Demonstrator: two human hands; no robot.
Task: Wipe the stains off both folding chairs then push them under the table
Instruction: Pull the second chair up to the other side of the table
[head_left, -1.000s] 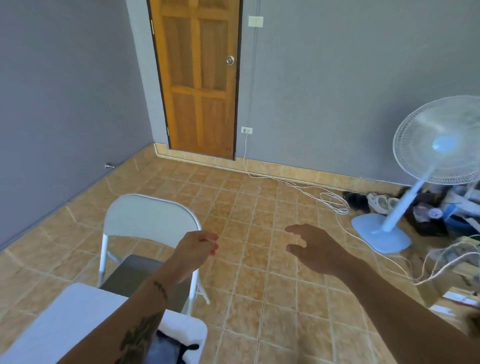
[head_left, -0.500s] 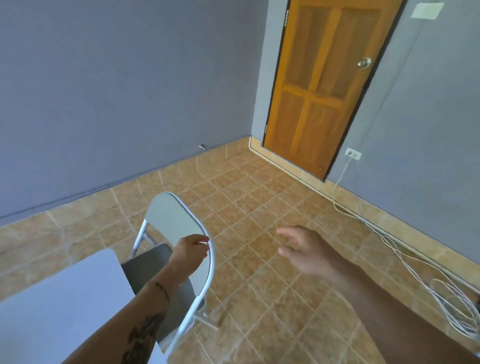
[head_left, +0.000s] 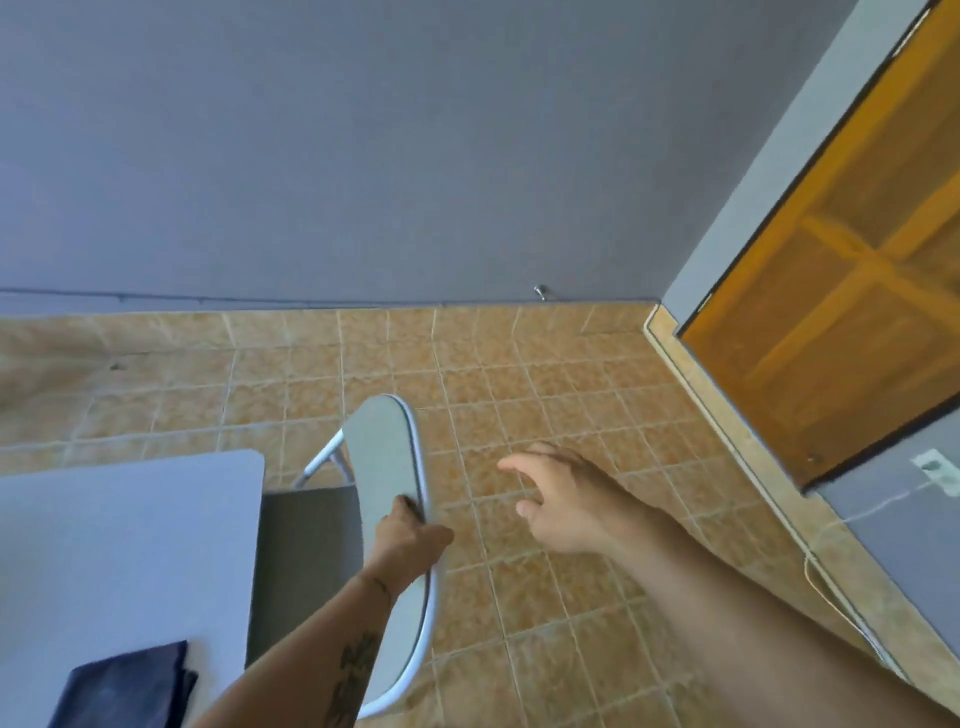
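Note:
A white folding chair (head_left: 387, 457) with a grey seat stands at the right edge of the white table (head_left: 130, 545), its seat partly under the tabletop. My left hand (head_left: 408, 535) grips the top rim of the chair's backrest. Over the tiled floor to the right of the chair hovers my right hand (head_left: 561, 499), fingers spread and holding nothing. A dark blue cloth (head_left: 124, 686) lies on the table's near corner. Only one chair is in view.
A grey wall runs along the far side with a small door stopper (head_left: 541, 292) near the floor. A wooden door (head_left: 841, 322) is at the right. A white cable (head_left: 841, 603) trails along the right wall from a socket (head_left: 935, 465).
The view has swung left, so the fan and shoes are out of sight. My left hand has closed on the chair's backrest rim, and the chair now sits closer against the table edge.

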